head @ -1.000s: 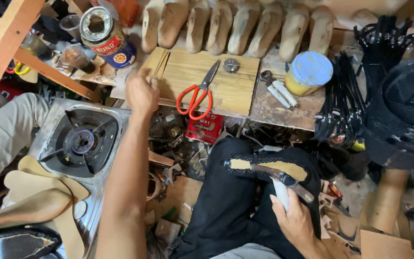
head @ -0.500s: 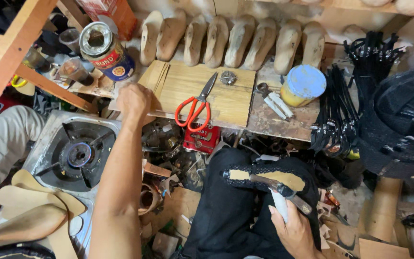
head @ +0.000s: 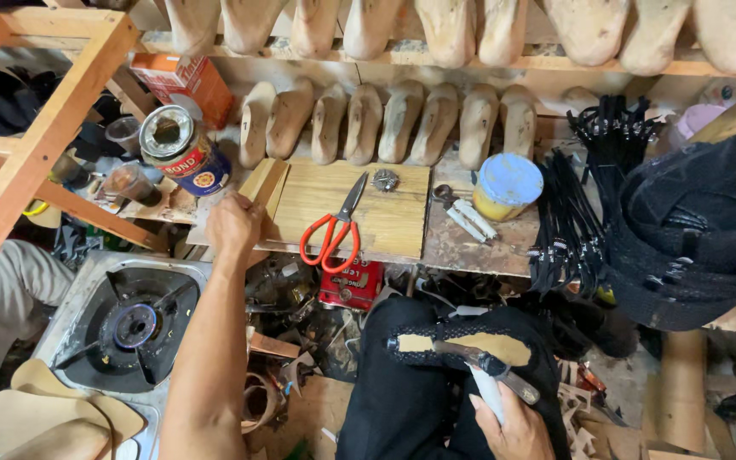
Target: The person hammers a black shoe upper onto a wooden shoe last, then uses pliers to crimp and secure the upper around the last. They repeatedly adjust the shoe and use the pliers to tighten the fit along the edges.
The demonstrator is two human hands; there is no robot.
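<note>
From the head camera, the person's left hand (head: 233,223) is stretched far forward and rests closed at the near left corner of a wooden board (head: 353,209); what the fingers grip I cannot tell. Red-handled scissors (head: 334,230) lie on the board, just right of this hand. A round tin can (head: 182,152) stands far left of the hand. Below the arm sits a gas burner (head: 134,325).

The right hand (head: 513,424) is near the bottom edge, closed around the handle of a hammer-like tool (head: 479,362). The tool lies over a tan sole piece (head: 491,347) on the dark cloth on the lap. Wooden shoe lasts (head: 398,119) stand in a row at the far side.
</note>
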